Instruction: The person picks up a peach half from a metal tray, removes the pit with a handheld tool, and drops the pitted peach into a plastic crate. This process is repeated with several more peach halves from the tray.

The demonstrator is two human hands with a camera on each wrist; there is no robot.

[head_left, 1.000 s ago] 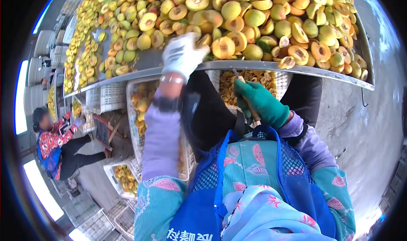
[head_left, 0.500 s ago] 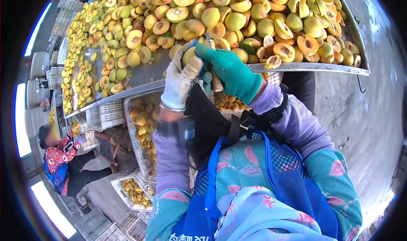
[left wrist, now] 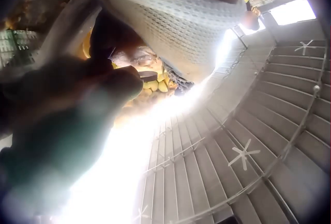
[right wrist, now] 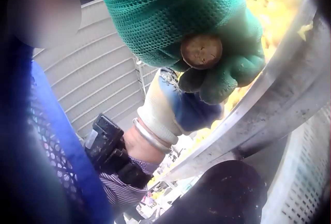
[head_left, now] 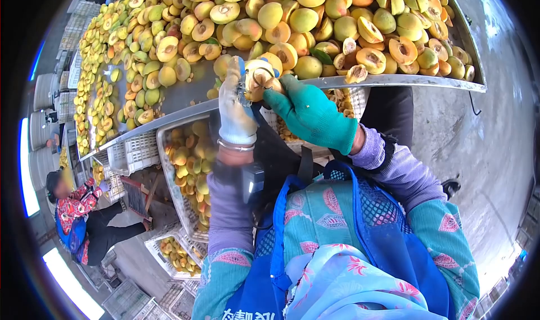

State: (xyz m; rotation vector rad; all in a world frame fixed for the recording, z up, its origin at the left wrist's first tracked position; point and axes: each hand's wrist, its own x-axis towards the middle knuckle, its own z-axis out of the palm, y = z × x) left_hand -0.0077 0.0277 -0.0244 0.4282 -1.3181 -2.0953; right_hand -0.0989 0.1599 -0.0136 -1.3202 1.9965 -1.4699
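Note:
Above the front edge of the table, my left hand (head_left: 235, 109), in a white glove with blue fingers, grips a cut peach (head_left: 260, 79) whose pale flesh and brown middle face up. My right hand (head_left: 318, 117), in a green glove, is right beside the fruit with its fingertips at it. The right hand's fingers are curled round a wooden-handled knife; the round butt of its handle (right wrist: 201, 51) shows in the right wrist view. In the left wrist view a short piece of metal blade (left wrist: 148, 75) shows near the fruit.
The metal table (head_left: 394, 80) bears a heap of peaches, many halved (head_left: 403, 50). Below it stand a crate of peaches (head_left: 203, 230) and a crate of cut pieces by my legs. Another person (head_left: 79, 213) sits at the left near stacked crates.
My left hand reached into the heap, came back with a peach and met the right hand, which rose from my lap with the knife. The peach now shows a cut face.

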